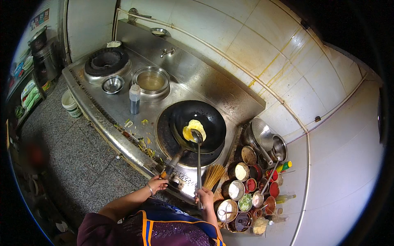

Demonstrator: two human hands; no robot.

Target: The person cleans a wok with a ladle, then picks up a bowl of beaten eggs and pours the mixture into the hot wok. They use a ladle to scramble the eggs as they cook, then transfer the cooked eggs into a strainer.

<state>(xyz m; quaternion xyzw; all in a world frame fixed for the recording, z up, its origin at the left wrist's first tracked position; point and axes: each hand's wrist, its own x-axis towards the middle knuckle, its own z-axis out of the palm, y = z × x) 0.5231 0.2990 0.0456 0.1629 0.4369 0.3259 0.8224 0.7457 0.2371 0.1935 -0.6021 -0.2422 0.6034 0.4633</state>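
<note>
A black wok rests tilted on the near burner of a steel range, with yellow egg in it. My right hand grips the long handle of a steel ladle, whose bowl lies against the egg. At the lower left of the wok is its handle; my left hand is at the handle's end, by an orange-brown part of it, and whether the fingers close round it is hard to tell. A bamboo wok brush lies just right of the ladle handle.
On the range stand a squeeze bottle, a steel bowl, a pot of liquid and another burner. Vegetable scraps litter the front edge. Seasoning containers crowd the right, below a perforated strainer. A bucket is on the floor.
</note>
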